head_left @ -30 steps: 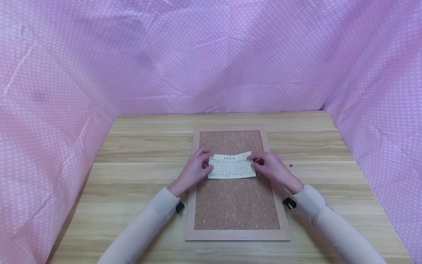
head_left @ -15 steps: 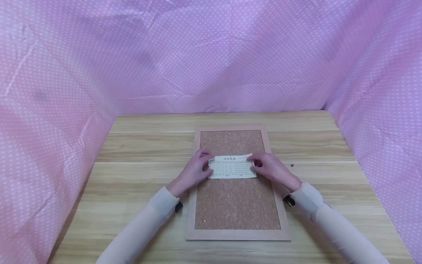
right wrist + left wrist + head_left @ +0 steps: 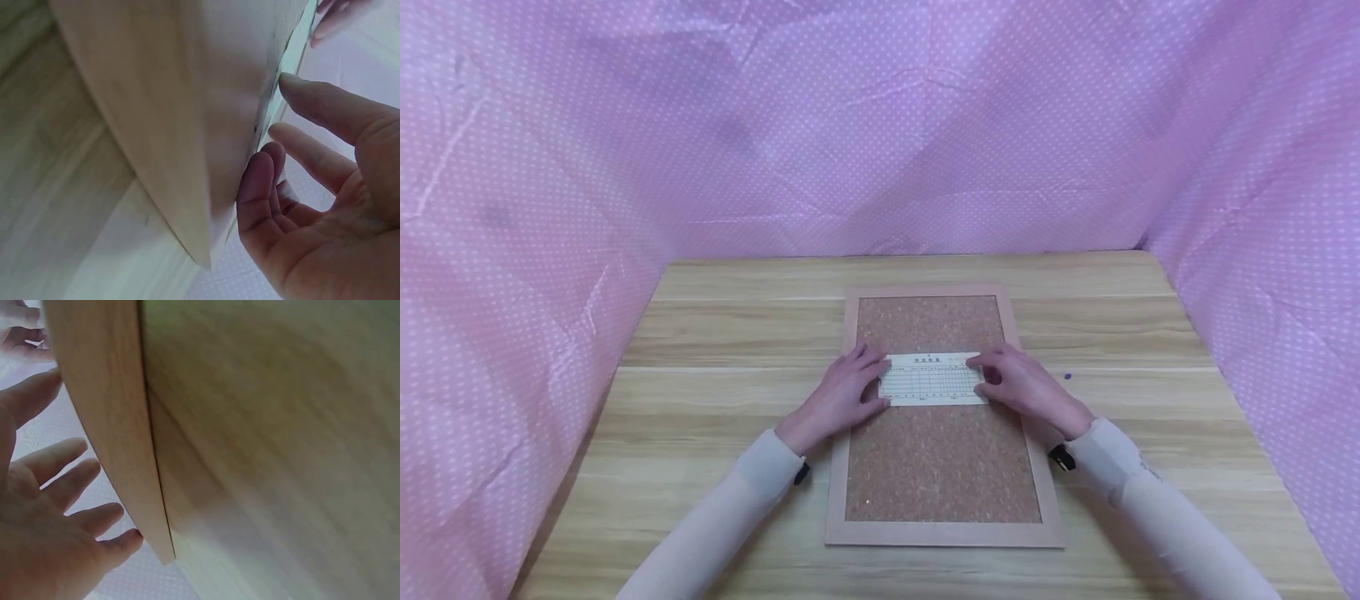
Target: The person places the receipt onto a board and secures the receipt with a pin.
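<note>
One slip [image 3: 931,382] lies between left grip [image 3: 837,395] and right grip [image 3: 1028,390].

The place looks like a small cloth-screened work booth; what building it stands in cannot be told. Wrinkled pink-purple fabric [image 3: 917,125] with white dots hangs as walls at nine, twelve and three o'clock around a wood-grain table [image 3: 681,433], whose far edge runs beside the cloth at twelve o'clock. Stationery lends an office-like touch: a wood-framed cork board [image 3: 942,471] lies mid-table, stretching toward six o'clock, with a printed, ruled form [image 3: 934,382] across it. One person works there, pale sleeves [image 3: 711,521] entering from seven and five o'clock.
</note>
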Motion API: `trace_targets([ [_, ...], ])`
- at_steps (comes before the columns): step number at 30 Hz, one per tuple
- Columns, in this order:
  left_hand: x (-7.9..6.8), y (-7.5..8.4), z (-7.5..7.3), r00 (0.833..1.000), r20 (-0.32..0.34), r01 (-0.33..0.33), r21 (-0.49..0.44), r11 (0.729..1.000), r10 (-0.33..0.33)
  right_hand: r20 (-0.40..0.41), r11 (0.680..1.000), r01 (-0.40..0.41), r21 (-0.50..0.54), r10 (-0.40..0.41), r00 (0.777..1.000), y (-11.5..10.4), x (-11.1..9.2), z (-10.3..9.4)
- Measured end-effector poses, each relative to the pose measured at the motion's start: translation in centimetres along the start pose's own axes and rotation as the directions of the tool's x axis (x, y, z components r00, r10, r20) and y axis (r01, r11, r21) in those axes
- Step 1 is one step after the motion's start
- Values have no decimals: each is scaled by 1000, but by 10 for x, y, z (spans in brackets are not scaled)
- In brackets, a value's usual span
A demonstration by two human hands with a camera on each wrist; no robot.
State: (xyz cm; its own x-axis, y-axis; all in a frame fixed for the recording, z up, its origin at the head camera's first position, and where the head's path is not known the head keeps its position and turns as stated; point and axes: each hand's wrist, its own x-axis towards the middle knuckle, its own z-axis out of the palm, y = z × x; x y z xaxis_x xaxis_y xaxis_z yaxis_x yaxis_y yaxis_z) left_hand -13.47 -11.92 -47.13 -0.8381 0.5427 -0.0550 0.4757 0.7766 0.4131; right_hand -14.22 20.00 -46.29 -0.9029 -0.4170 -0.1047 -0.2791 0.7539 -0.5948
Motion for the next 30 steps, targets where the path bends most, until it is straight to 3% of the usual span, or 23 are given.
trace_targets([
  [9,-1,0,3,999,48,24,21,999,-25,-149,999,21,50,-13,989,6,-17,-11],
  [13,-1,0,3,998,53,31,26,999,-33,-241,994,80,74,-60,969,16,-24,-15],
  [20,-1,0,2,998,58,33,18,999,-34,-375,988,153,25,-133,918,37,-34,-25],
  [25,0,-1,4,998,48,29,10,1000,-30,-421,985,173,-14,-163,892,50,-41,-33],
  [30,0,-1,3,998,48,31,2,1000,-31,-420,990,139,-24,-136,897,59,-48,-41],
])
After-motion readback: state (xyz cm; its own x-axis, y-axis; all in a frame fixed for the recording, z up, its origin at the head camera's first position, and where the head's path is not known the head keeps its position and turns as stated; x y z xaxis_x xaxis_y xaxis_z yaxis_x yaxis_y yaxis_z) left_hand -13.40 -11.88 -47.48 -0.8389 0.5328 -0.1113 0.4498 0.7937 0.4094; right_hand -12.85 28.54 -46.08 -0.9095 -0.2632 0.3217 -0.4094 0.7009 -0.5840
